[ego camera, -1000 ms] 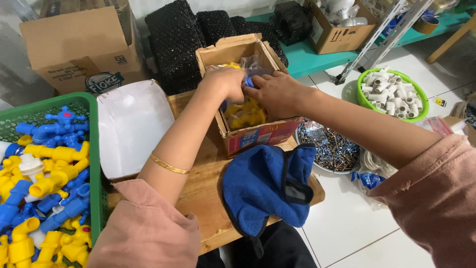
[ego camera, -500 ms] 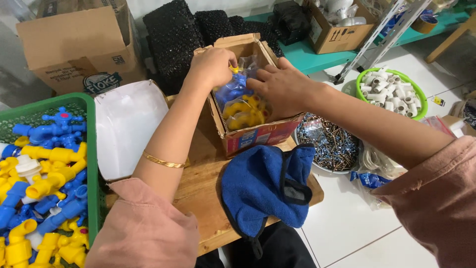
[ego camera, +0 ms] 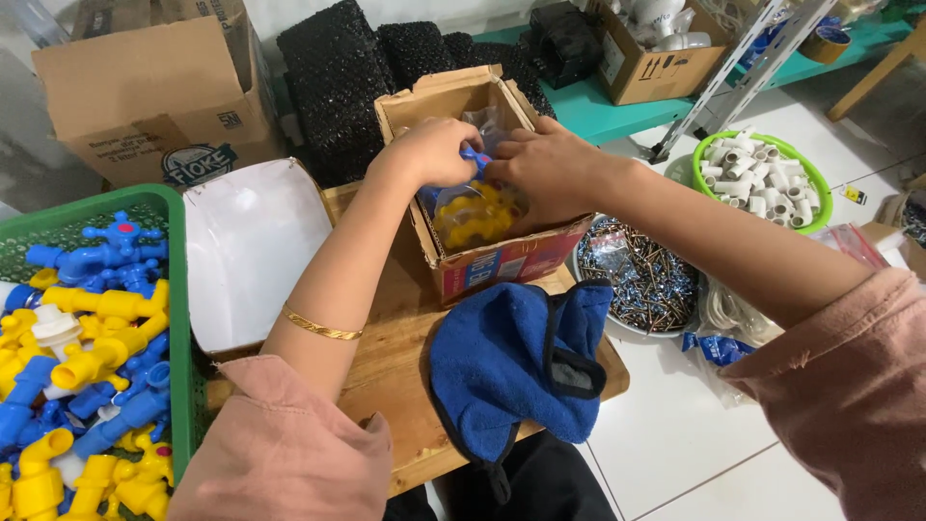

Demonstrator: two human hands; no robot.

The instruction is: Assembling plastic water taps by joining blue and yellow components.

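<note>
Both my hands are inside an open cardboard box (ego camera: 502, 265) that stands on a wooden board (ego camera: 391, 371). My left hand (ego camera: 434, 150) is closed on a blue plastic part (ego camera: 473, 156) at the top of a clear plastic bag (ego camera: 473, 217) holding yellow and blue plastic taps. My right hand (ego camera: 545, 164) presses on the same bag from the right, fingers bent around its neck. The bag's lower part lies in the box.
A green crate (ego camera: 178, 318) of blue and yellow plastic taps stands at the left, a white tray (ego camera: 251, 251) beside it. A blue cloth (ego camera: 511, 362) lies on the board's front. A bowl of screws (ego camera: 637, 280), a green basket (ego camera: 805, 178) of white fittings and more cardboard boxes (ego camera: 145, 96) surround them.
My hands rose from deep in the box and now meet at the top of the bag, the left shifting right toward the right hand.
</note>
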